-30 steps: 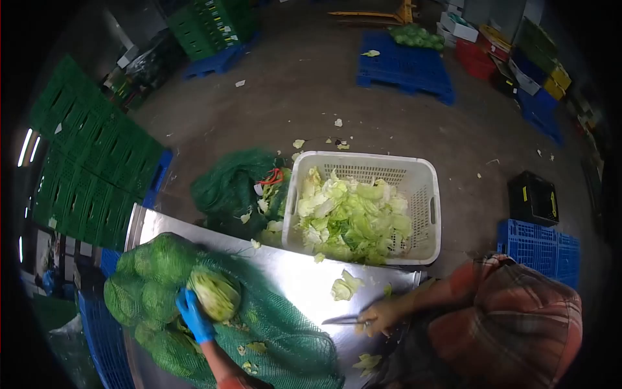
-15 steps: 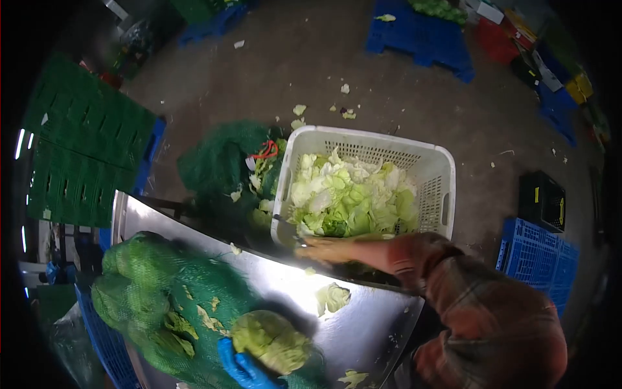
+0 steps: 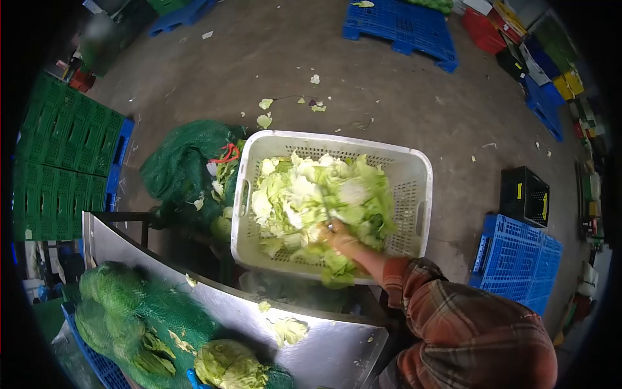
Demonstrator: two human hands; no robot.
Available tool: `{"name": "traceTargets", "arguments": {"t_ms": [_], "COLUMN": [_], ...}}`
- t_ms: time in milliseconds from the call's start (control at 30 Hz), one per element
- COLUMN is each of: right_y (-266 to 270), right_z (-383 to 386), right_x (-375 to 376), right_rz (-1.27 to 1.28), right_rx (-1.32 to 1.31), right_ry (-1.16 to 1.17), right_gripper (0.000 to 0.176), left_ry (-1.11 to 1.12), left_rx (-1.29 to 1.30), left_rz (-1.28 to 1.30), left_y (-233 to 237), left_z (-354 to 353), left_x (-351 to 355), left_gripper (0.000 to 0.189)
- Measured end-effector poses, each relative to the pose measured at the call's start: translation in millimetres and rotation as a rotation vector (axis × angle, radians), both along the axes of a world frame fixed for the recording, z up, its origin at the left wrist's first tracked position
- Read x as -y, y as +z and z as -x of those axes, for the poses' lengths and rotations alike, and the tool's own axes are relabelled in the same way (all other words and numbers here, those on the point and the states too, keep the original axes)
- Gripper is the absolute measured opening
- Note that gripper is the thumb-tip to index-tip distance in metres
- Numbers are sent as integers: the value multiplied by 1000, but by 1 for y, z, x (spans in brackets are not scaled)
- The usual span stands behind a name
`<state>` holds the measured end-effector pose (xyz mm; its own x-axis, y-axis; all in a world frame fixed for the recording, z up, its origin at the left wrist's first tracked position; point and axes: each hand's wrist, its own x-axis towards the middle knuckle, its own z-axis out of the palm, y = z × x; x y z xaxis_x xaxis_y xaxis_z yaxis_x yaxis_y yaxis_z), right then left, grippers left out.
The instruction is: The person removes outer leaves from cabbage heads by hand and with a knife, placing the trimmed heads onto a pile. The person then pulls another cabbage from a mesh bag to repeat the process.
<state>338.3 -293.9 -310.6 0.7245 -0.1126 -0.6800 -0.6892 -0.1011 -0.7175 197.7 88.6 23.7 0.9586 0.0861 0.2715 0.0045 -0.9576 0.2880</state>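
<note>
My right hand (image 3: pixel 338 238), bare, reaches over the near side of the white crate (image 3: pixel 424 162). Its fingers are closed round something blurred that I cannot make out, with a thin dark line rising from it. Cut pale green leaves (image 3: pixel 304 194) fill much of the crate, and some leaves hang over its near rim below my wrist. At the bottom edge, only a bit of my left hand (image 3: pixel 197 381) shows in a blue glove, against a round lettuce or cabbage head (image 3: pixel 230 364); its fingers are mostly hidden.
Netted green heads (image 3: pixel 110 305) lie on the metal table (image 3: pixel 324 340), with a loose leaf (image 3: pixel 288 330). Green netting (image 3: pixel 188 159) is left of the crate. Green crates (image 3: pixel 61 142) are stacked at left; blue pallets (image 3: pixel 518 259) and a black crate (image 3: pixel 525 194) stand at right.
My right hand has moved from the table's far edge up over the crate's leaves. The view has shifted, so the table and head sit lower and further left. Less of my left hand shows.
</note>
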Motion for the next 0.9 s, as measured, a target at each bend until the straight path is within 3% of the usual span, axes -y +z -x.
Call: {"name": "traceTargets", "arguments": {"t_ms": [33, 100, 133, 233, 267, 300, 333, 367, 400, 433, 500, 533, 633, 667, 767, 800, 833, 867, 900], "right_y": [12, -12, 11, 87, 105, 119, 117, 119, 142, 180, 236, 245, 318, 307, 289, 275, 287, 342, 340], "right_z": [1, 16, 17, 32, 40, 50, 64, 74, 79, 78, 79, 81, 85, 90, 116, 123, 135, 142, 153], "right_x": [24, 68, 81, 111, 116, 119, 113, 116, 113, 103, 88, 81, 25, 3, -69, -92, -116, -129, -146], "right_rz": [84, 282, 244, 121, 73, 24, 43, 86, 121, 114, -8, -134, -322, -468, -609, -570, -352, -173, -163], "right_rx": [-120, -98, -116, -169, -196, -222, -57, 55, 168, 126, 126, 158, 190, 280, 314, 354, 284, 153, 149], "right_ry": [-13, 21, 55, 134, 158, 185, 84, 125, 175, 182, 217, 262, 492, 542, 752, 915, 1050, 1211, 1341], "right_gripper": [44, 42, 42, 43, 45, 46, 44, 43, 42, 38, 31, 30, 23, 25, 34, 39, 45, 49, 49], "left_ry": [109, 332, 485, 563, 402, 341, 321, 307, 392, 340, 534, 582, 823, 861, 672, 658, 642, 630, 615], "left_rx": [-12, -29, -30, -65, 99, 29, 92, 157, 141, 370, 405, 292, 183, 181, -24, -8, 2, 9, 12], "left_rz": [79, 238, 389, 643, 545, 399, 363, 324, 296, 228, 649, 726, 1058, 1238, 2189, 2199, 2209, 2218, 2225], "left_y": [2, 10, 23, 29, 2, 0, -7, -8, 11, -14, -16, -32, -38, -38, -19, -21, -24, -28, -32], "left_z": [-2, -12, -25, -30, -21, -12, -4, 9, 19, 37, 89, 125, 188, 193, 209, 217, 224, 232, 239], "left_x": [7, 26, 50, 54, 28, 17, 24, 32, 39, 53, 66, 48, 53, 65, 86, 89, 90, 91, 92], "left_gripper": [48, 46, 47, 55, 42, 49, 51, 53, 55, 50, 43, 41, 48, 53, 69, 70, 71, 71, 72]}}
